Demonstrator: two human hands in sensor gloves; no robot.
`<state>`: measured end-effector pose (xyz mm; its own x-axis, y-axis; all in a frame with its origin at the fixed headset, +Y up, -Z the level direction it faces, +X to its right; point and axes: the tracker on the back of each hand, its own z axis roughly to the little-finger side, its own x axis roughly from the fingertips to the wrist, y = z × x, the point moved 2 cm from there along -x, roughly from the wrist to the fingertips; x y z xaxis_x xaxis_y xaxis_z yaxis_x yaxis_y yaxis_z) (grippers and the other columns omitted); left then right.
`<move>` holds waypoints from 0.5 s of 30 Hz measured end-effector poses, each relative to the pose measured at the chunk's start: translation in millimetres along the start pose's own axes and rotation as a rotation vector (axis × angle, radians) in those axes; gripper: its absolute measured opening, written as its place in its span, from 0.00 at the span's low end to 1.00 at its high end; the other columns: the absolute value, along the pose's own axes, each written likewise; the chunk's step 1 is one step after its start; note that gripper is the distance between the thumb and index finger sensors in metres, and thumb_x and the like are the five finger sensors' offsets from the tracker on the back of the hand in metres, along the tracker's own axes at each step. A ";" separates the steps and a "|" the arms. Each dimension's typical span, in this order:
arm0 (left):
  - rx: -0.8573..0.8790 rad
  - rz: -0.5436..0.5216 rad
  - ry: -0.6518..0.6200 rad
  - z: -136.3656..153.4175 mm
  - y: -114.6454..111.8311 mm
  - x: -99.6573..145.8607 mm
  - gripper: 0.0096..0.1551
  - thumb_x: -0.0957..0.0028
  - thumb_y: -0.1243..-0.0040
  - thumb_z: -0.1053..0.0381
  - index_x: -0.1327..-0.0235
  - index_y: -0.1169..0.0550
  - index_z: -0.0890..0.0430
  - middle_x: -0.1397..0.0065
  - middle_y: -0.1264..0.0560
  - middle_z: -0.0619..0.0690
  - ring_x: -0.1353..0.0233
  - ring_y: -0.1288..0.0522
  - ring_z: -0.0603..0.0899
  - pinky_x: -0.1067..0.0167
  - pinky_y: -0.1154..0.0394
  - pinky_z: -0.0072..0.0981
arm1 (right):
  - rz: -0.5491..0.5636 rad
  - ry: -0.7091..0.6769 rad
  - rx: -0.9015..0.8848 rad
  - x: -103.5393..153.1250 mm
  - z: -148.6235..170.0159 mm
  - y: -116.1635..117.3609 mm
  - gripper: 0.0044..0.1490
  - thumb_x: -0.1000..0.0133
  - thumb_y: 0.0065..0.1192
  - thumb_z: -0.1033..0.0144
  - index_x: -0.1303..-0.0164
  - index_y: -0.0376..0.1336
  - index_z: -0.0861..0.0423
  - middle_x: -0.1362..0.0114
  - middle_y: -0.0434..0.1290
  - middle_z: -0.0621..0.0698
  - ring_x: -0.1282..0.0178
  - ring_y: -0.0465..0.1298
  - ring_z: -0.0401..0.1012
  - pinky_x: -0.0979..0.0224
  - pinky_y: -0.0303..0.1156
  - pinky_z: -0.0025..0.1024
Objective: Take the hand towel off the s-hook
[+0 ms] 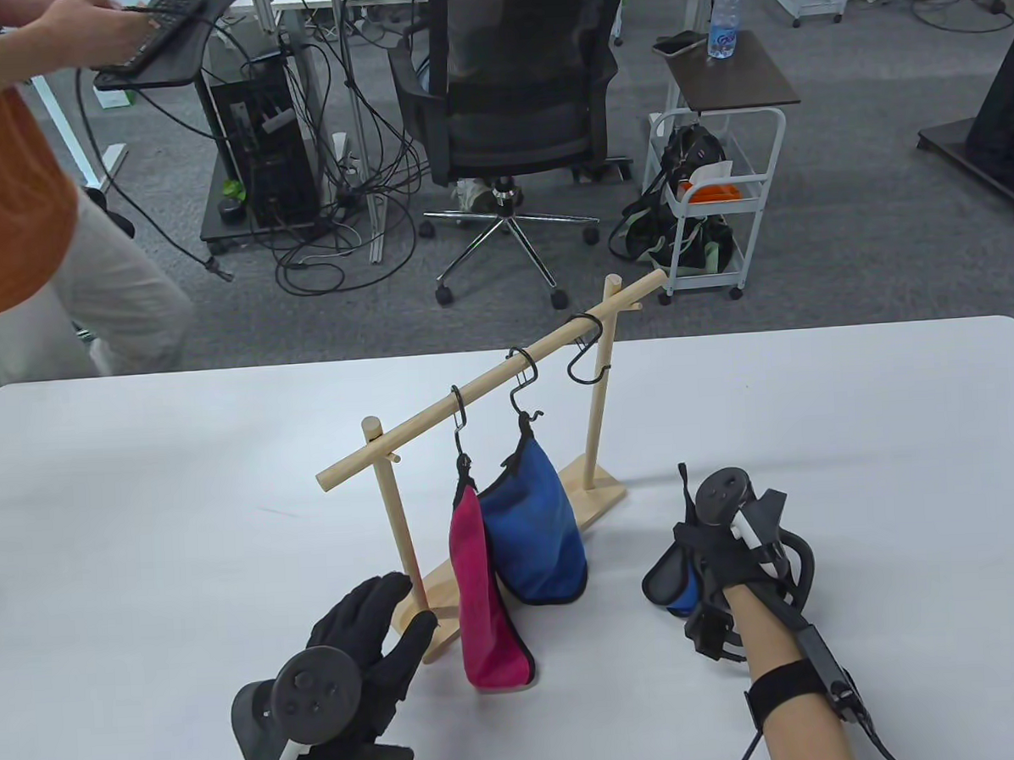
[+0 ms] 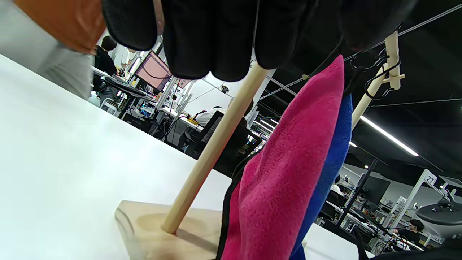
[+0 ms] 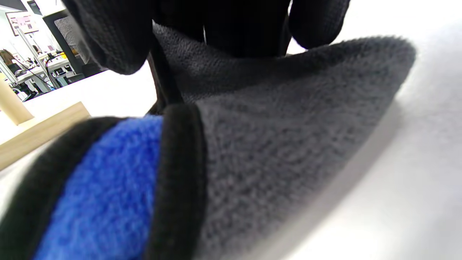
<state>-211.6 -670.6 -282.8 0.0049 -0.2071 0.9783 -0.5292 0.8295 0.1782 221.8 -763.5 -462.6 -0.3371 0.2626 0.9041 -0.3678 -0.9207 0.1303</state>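
Only readable text: "27" on sign, far background of left wrist view. Right hand curled round grey-and-blue towel, down on surface, off rack. Left hand flat, fingers straight, resting at rack base, holding nothing. Just right of it, pink towel and blue towel hang on s-hooks; third hook bare. Right fingers mostly hidden under tracker.
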 end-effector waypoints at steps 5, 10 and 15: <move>0.002 0.005 -0.001 -0.1 -0.5 -0.3 0.37 0.37 0.49 0.29 0.20 0.29 0.47 0.18 0.28 0.56 0.21 0.28 0.70 0.25 0.36 0.69 | 0.036 0.005 0.008 4.8 3.1 -12.5 0.41 0.35 0.61 0.46 0.14 0.55 0.51 0.15 0.64 0.62 0.19 0.66 0.60 0.18 0.59 0.60; 0.002 0.005 -0.001 -0.1 -0.5 -0.3 0.37 0.38 0.50 0.28 0.20 0.29 0.46 0.18 0.28 0.58 0.21 0.28 0.70 0.26 0.36 0.70 | 0.085 -0.026 -0.002 15.4 2.1 -31.6 0.40 0.35 0.61 0.46 0.14 0.56 0.51 0.15 0.64 0.62 0.19 0.66 0.60 0.18 0.59 0.60; 0.002 0.005 -0.001 -0.1 -0.5 -0.3 0.37 0.37 0.50 0.29 0.20 0.29 0.46 0.18 0.28 0.56 0.20 0.28 0.69 0.25 0.36 0.69 | 0.141 -0.085 0.006 30.5 -6.6 -52.7 0.40 0.35 0.61 0.46 0.14 0.56 0.51 0.15 0.64 0.61 0.19 0.66 0.60 0.18 0.59 0.60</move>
<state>-211.2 -670.9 -283.2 0.0013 -0.2037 0.9790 -0.5308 0.8296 0.1733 225.1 -705.1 -444.6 -0.3108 0.1055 0.9446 -0.3167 -0.9485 0.0018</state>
